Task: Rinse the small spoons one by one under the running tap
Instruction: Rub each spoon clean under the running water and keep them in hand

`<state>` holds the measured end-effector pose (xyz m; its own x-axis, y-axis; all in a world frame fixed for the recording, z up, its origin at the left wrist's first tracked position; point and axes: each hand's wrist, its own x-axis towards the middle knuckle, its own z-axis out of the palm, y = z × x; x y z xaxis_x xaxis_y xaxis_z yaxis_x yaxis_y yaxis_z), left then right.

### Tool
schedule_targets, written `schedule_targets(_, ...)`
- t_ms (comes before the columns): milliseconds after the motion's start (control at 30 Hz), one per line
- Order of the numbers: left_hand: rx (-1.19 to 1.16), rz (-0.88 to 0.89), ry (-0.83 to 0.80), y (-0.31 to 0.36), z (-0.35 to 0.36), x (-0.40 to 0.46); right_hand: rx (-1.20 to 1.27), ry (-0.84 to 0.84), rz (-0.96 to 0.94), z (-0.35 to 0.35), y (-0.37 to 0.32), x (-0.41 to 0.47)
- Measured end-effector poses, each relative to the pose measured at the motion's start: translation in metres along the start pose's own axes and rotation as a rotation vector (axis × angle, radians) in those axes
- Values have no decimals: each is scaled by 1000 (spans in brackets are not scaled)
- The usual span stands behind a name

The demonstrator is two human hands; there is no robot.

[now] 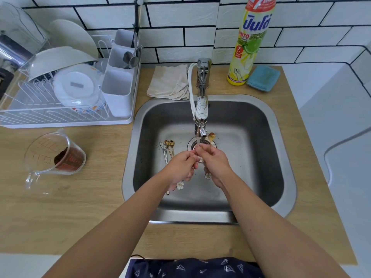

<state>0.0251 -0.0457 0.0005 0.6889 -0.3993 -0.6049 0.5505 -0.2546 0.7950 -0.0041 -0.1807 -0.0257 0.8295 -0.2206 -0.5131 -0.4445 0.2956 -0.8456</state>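
Two hands meet under the tap [201, 109]; the right hand [215, 163] fingers pinch one gold spoon [211, 137], the left hand [181, 167] fingers curl around flower-ended spoons. About four more spoons [167, 147] lie in the sink [261, 127].

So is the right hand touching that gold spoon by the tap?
Touching. The head view shows the right hand pinching the gold spoon by its handle, bowl up beside the tap.

Gold and silver spoons [167, 146] in grey steel sink [261, 125]. Yellow bottle [248, 49], blue sponge [263, 77], beige cloth [167, 82]. Light wood-grain bench [80, 207], white tiles [180, 16] with black lines.
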Motion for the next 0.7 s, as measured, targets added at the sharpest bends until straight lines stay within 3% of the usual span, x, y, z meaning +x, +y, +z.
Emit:
schedule_targets(67, 85, 10, 21, 1, -1, -1, -23, 48, -3, 2, -2, 1)
schedule_targets(200, 1077, 277, 266, -8, -6, 0, -182, 131, -49, 6, -5, 3)
schedule_targets(300, 1201, 367, 364, -13, -6, -1, -186, 68, -41, 5, -6, 0)
schedule_targets(367, 1026, 357, 297, -12, -9, 0, -44, -25, -21, 2, -5, -3)
schedule_targets(467, 236, 116, 41, -7, -9, -5, 51, -87, -14, 1, -3, -5)
schedule_targets(500, 72, 45, -14, -6, -10, -7, 53, -83, -15, 1, -4, -5)
schedule_targets(633, 56, -18, -56, -7, -13, -13, -15, 16, 27, 2, -6, -1)
schedule_targets(700, 15, -30, -80, -7, -15, -15, 4, -12, 49, 0, -6, 0)
